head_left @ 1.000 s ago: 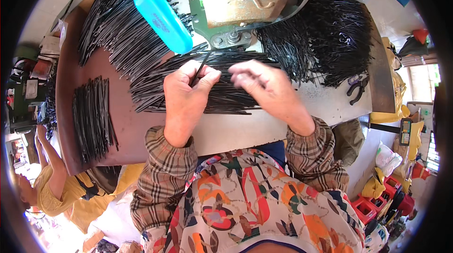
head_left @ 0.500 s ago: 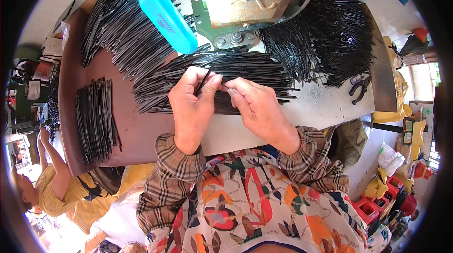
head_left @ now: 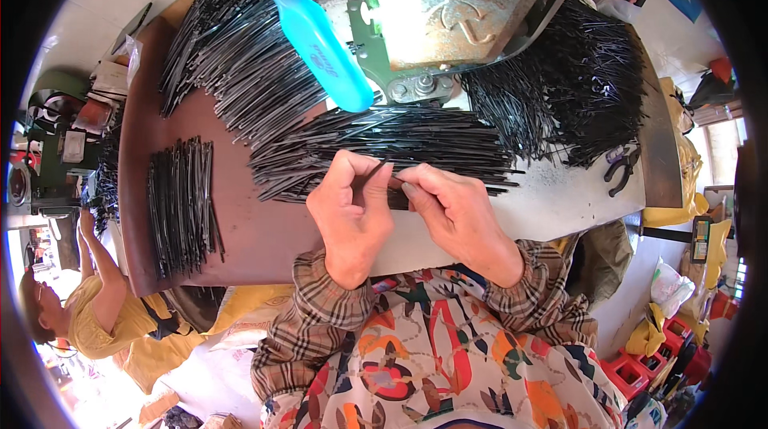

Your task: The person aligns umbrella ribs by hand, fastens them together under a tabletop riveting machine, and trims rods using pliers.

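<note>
While both bare hands meet above a worktable (head_left: 560, 199), the L hand (head_left: 352, 217) pinches a thin black strip (head_left: 374, 173) btwn thumb & forefinger; the R hand (head_left: 464, 209), fingers curled, is just beside it, but can't tell if it grips anything. Just beyond the hands is a wide pile of black strips (head_left: 400, 131), running roughly L to R. Farther out: a small bundle (head_left: 182, 209) at L, a larger heap (head_left: 240, 61) upper L, & a dense heap (head_left: 592, 81) upper R w/ dark pliers (head_left: 622, 171) near it. At top, a blue paddle-shaped thing (head_left: 324, 49) beside a metal machine (head_left: 456, 17); far L, a co-worker (head_left: 108, 301) in yellow w/ raised arms
</note>
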The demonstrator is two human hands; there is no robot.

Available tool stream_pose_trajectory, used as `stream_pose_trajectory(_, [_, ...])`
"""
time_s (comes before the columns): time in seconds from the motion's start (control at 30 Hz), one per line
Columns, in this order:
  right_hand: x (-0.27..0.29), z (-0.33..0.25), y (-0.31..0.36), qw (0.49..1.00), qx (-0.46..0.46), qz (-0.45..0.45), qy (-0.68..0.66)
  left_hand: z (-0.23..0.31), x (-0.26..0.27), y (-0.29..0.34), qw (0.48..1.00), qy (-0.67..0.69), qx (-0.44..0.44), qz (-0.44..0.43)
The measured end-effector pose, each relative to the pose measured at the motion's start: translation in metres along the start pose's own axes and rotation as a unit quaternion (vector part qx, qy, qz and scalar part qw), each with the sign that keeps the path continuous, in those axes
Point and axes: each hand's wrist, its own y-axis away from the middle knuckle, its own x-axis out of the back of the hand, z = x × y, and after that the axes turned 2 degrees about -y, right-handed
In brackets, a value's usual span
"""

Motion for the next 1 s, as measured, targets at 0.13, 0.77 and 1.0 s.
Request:
stream_pose_trajectory(0.13, [0.007, -0.004, 0.001, 0.975, -0.119, -0.111, -0.149, -0.003, 0.004, 0.002, 0.982, 0.169, 0.088, -0.005])
stream_pose_trajectory(0.77, [-0.006, 0.001, 0.018, 0.983, -0.054, -0.052, -0.166, 0.002, 0.009, 0.006, 0.961, 0.232, 0.151, -0.01])
stream_pose_trajectory(1.0, [0.001, -0.001, 0.019, 0.938, -0.144, -0.091, -0.302, 0.002, 0.004, 0.005, 0.954, 0.249, 0.169, 0.0])
